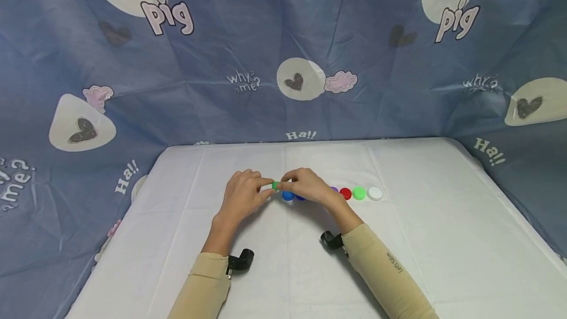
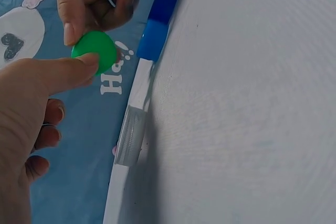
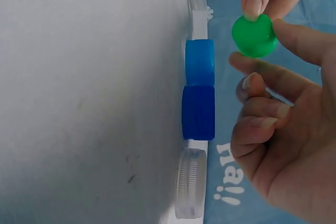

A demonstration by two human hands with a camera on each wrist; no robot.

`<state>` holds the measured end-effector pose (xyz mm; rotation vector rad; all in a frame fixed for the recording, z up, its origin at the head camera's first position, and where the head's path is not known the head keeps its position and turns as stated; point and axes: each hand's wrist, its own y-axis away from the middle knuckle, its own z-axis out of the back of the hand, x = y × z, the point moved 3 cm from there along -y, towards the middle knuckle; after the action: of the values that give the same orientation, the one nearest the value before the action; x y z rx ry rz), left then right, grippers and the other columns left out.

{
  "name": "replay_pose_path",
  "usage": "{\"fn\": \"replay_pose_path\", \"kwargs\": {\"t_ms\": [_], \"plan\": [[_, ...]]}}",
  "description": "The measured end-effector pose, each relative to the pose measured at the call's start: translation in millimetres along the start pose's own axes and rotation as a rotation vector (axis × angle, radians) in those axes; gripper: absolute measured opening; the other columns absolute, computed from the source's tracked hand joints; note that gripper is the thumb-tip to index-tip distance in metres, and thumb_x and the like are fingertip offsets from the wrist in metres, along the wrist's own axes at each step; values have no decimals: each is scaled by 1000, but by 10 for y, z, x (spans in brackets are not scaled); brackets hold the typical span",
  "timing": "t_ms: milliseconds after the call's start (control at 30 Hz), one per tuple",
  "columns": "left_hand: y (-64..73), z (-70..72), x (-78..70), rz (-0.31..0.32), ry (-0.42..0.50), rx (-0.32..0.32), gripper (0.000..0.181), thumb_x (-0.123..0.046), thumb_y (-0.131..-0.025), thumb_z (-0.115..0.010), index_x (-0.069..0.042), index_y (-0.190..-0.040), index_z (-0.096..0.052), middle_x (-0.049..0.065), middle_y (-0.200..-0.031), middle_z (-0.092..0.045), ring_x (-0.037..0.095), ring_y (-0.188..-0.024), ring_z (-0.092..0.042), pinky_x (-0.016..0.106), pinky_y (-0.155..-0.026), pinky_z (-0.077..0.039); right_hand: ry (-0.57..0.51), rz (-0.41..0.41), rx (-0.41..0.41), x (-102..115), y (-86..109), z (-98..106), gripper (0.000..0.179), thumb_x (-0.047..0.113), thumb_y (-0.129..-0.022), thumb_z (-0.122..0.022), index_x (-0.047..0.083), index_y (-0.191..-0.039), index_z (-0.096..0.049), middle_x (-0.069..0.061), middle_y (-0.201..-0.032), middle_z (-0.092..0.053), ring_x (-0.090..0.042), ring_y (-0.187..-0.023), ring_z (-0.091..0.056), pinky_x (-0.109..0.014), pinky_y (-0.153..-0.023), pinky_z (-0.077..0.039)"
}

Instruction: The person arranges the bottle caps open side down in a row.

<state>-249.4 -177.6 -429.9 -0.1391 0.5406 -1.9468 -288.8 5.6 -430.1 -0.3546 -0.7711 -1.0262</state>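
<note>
Between my two hands a green bottle cap (image 1: 275, 185) is held up above the row of caps. My left hand (image 1: 244, 193) pinches it, with the thumb lying across its face in the left wrist view. From the other side my right hand (image 1: 307, 185) pinches the same cap at its edge by thumb and index finger. Below, a light blue cap (image 3: 200, 62) stands against a dark blue cap (image 3: 199, 113) on the table. A clear ridged cap (image 2: 130, 136) sits a little apart from the light blue one in the left wrist view.
Right of my right hand the row continues with a partly covered purple cap (image 1: 334, 189), a red cap (image 1: 345, 193), a light green cap (image 1: 359, 193) and a white cap (image 1: 374, 193). The white-covered table (image 1: 421, 260) ends at a blue patterned cloth (image 1: 248, 117) behind.
</note>
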Motion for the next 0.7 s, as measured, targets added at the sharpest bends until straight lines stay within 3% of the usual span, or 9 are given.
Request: {"fn": "replay_pose_path", "kwargs": {"t_ms": [167,267,433,700], "plan": [[13,-6,29,24,31,5,24,-39,-87,-76,-27,-108,-79,-11,-61,-48,9,-63,-39,29,-69,-37,42,57,-55,32,5,14,30,43,-91,-68,21,-111,-75,-4,-78,-67,-16,-63,-56,-31,-56,-44],[21,-13,46,40,43,5,25,-38,-88,-75,-25,-109,-78,-10,-60,-47,10,-63,-38,29,-68,-35,87,81,-106,46,3,25,26,39,-90,-71,22,-107,-76,0,-69,-61,-14,-57,-53,-28,-52,-40],[27,-19,55,56,57,10,25,-38,-89,-73,-24,-109,-78,-9,-60,-46,10,-62,-37,29,-68,-32,164,108,-139,68,1,31,22,35,-89,-73,21,-107,-77,4,-66,-58,-11,-56,-49,-26,-51,-36],[7,-20,37,56,62,33,24,-39,-90,-72,-23,-107,-79,-9,-60,-46,10,-63,-38,30,-69,-34,179,127,-152,79,4,36,21,29,-89,-73,18,-106,-78,5,-70,-60,-10,-60,-49,-24,-52,-36]]}}
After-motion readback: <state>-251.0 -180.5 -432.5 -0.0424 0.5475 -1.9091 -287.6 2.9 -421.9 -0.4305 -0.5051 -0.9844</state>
